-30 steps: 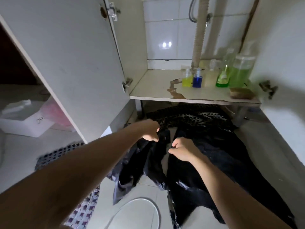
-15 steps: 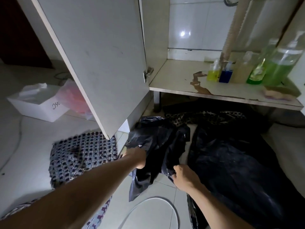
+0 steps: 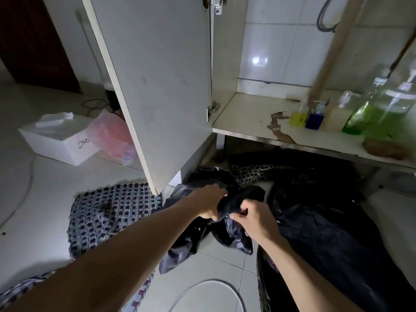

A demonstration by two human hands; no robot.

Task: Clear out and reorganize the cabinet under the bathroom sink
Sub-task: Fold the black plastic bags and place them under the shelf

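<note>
Five bottles [image 3: 317, 119] stand on the shelf [image 3: 245, 118] at two o'clock, beside one sponge [image 3: 382, 148]. On the floor: two black bags [image 3: 225, 235], two mats [image 3: 108, 212], one white box [image 3: 60, 140], one pink bag [image 3: 112, 136].

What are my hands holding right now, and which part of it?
Both hands grip the crumpled black plastic bag at its bunched upper part: the left hand on the left of the bunch, the right hand pinching a fold beside it.

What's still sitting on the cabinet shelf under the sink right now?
On the white cabinet shelf: small yellow bottle, small blue pump bottle, pale pump bottle, two green-liquid bottles, brown sponge-like lump. Anything behind them is hidden.
</note>
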